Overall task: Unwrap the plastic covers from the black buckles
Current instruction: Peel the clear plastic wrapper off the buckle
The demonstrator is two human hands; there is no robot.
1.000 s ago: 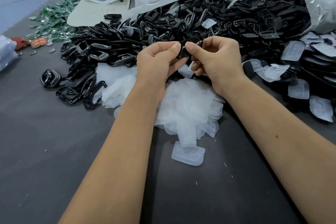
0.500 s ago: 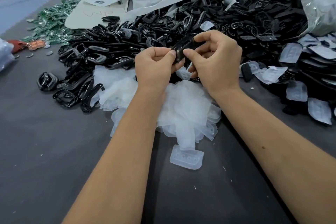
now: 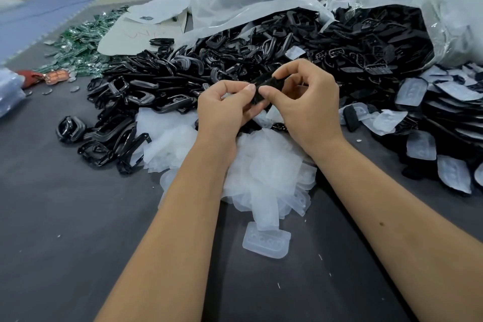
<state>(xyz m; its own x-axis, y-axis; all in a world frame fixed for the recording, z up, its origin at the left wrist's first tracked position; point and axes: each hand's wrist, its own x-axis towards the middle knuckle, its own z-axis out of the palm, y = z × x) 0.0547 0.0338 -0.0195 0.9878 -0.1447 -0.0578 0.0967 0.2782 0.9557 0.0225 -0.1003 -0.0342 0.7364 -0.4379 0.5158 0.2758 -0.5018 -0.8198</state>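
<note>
Head view: the left hand [image 3: 222, 110] and right hand [image 3: 305, 104] together pinch one black buckle [image 3: 264, 83], held above a heap of removed plastic covers [image 3: 264, 172] on the grey counter [image 3: 65, 217]. Unwrapped buckles [image 3: 162, 81] lie beyond; wrapped ones [image 3: 441, 102] lie right.

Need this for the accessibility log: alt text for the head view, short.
Both hands hold one black buckle above a pile of clear plastic covers: the left hand and the right hand pinch it between thumb and fingers. Heaps of black buckles spill from a plastic bag across the dark table behind.
</note>
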